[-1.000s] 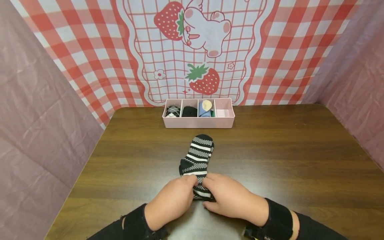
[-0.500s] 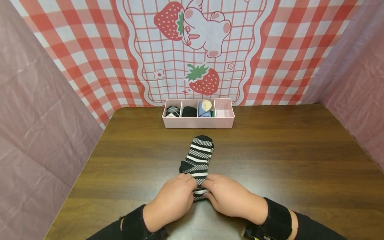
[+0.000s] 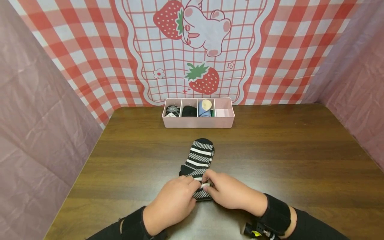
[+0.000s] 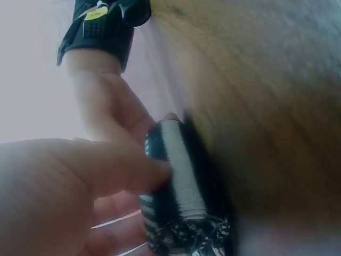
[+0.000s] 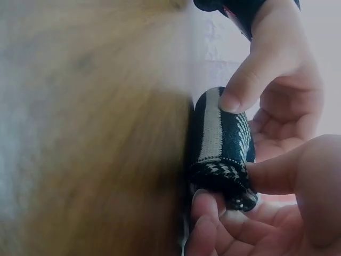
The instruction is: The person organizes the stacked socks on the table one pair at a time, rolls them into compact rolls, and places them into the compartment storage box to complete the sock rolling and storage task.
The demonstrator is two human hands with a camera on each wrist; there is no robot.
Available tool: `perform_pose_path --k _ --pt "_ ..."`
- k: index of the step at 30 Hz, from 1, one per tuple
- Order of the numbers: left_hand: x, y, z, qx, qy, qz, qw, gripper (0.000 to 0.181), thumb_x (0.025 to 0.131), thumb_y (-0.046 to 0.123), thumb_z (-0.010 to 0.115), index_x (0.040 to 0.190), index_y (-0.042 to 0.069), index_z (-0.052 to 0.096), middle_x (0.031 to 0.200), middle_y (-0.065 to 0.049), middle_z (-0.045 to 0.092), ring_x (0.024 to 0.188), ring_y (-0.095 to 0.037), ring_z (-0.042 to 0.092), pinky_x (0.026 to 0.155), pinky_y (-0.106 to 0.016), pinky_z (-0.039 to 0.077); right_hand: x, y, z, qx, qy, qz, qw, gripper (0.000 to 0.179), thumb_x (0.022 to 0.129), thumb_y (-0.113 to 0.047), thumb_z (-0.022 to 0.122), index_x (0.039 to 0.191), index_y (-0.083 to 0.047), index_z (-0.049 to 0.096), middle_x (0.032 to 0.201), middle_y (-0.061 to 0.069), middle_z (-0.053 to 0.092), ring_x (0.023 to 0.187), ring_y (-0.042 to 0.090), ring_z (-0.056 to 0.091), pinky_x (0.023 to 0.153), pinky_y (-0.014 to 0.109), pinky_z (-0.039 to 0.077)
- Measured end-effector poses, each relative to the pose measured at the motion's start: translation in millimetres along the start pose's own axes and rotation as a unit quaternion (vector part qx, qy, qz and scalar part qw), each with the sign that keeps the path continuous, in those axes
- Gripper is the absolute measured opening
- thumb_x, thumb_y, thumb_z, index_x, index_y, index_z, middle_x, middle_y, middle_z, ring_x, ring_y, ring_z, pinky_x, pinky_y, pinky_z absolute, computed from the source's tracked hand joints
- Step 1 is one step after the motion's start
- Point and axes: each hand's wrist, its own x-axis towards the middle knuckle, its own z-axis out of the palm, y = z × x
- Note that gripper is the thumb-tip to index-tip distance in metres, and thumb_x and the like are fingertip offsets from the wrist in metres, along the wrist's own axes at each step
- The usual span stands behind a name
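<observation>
A black sock (image 3: pixel 199 156) with white and grey stripes lies lengthwise on the wooden table, its toe pointing toward the back. Whether a second one lies beneath it, I cannot tell. The cuff end is folded over into a thick roll, seen close up in both wrist views. My left hand (image 3: pixel 174 200) grips the left side of this roll, with the thumb (image 4: pixel 133 170) on the striped fabric. From the right, my right hand (image 3: pixel 232 191) pinches the cuff between thumb and fingers. The hands partly cover the sock's near end.
Behind the sock stands a pink divided box (image 3: pixel 198 122). From left to right it holds an argyle bundle (image 3: pixel 172 111), a black bundle (image 3: pixel 189 111) and a blue bundle with a cream end (image 3: pixel 205 108). A red checked cloth (image 3: pixel 288 60) hangs behind the table (image 3: pixel 285 150).
The toe has shifted slightly toward me. My right fingers have moved a little up the sock and now pinch its cuff, and more of the striped near end shows below them.
</observation>
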Motion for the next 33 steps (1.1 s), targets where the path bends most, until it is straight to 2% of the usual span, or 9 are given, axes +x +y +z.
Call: perform_pose_path --k 3,7,11,17,20,26,33 --pt "0.9 -0.4 0.7 0.003 0.004 0.005 1.0000 0.019 0.077 0.009 0.079 0.091 0.012 0.067 0.084 0.005 0.059 0.077 -0.013 0.059 0.065 -0.030 0.051 -0.1 0 1 -0.013 0.016 -0.007 0.9998 0.012 0.102 -0.020 0.066 0.108 -0.018 0.056 0.080 -0.009 0.053 0.069 0.007 0.050 0.062 0.030 0.046" --pt "1.7 -1.6 2.4 0.011 0.012 0.011 0.9998 0.013 0.080 0.007 0.075 0.088 0.012 0.066 0.082 0.004 0.061 0.076 -0.015 0.061 0.065 -0.030 0.051 -1.7 -4 2 -0.062 0.044 -0.035 0.9965 0.013 0.099 -0.018 0.069 0.106 -0.016 0.059 0.096 -0.008 0.054 0.084 0.008 0.054 0.074 0.032 0.050" --pt "2.6 -3.4 3.8 0.011 0.001 0.005 0.9999 0.009 0.085 0.006 0.073 0.090 0.011 0.067 0.084 0.003 0.063 0.078 -0.015 0.063 0.068 -0.031 0.053 -4.2 -9 3 -0.116 0.050 -0.061 0.9901 0.017 0.095 -0.024 0.074 0.105 -0.014 0.064 0.103 -0.005 0.056 0.093 0.010 0.056 0.081 0.034 0.053" --pt "5.7 -8.5 4.2 -0.074 -0.040 -0.049 0.9952 0.011 0.094 0.003 0.064 0.101 0.010 0.069 0.096 0.000 0.069 0.087 -0.014 0.066 0.077 -0.032 0.056 -6.2 -11 2 -0.162 0.040 -0.077 0.9830 0.033 0.086 -0.031 0.082 0.110 -0.012 0.069 0.109 -0.002 0.061 0.102 0.015 0.058 0.090 0.038 0.053" --pt "5.7 -10.0 4.8 -0.102 -0.032 -0.053 0.9929 0.013 0.094 0.002 0.064 0.102 0.010 0.068 0.096 0.000 0.070 0.086 -0.011 0.066 0.075 -0.030 0.056 -5.9 -10 2 -0.164 0.040 -0.077 0.9826 0.029 0.087 -0.028 0.081 0.109 -0.012 0.071 0.109 -0.002 0.063 0.102 0.015 0.058 0.091 0.038 0.053" --pt "6.0 -10.5 5.5 -0.117 -0.028 -0.069 0.9903 0.012 0.093 0.004 0.068 0.103 0.011 0.066 0.095 0.000 0.068 0.083 -0.009 0.064 0.071 -0.029 0.055 -5.3 -9 3 -0.149 0.041 -0.070 0.9855 0.024 0.094 -0.020 0.075 0.116 -0.011 0.070 0.114 -0.001 0.065 0.107 0.016 0.060 0.094 0.040 0.052" --pt "6.7 -12.2 3.9 -0.107 -0.010 -0.064 0.9922 0.011 0.092 0.011 0.071 0.102 0.013 0.071 0.099 0.005 0.063 0.088 -0.009 0.059 0.076 -0.029 0.054 -2.0 -4 0 -0.077 0.031 -0.054 0.9951 0.015 0.097 -0.013 0.070 0.112 -0.011 0.068 0.113 -0.002 0.063 0.103 0.012 0.060 0.091 0.040 0.053"
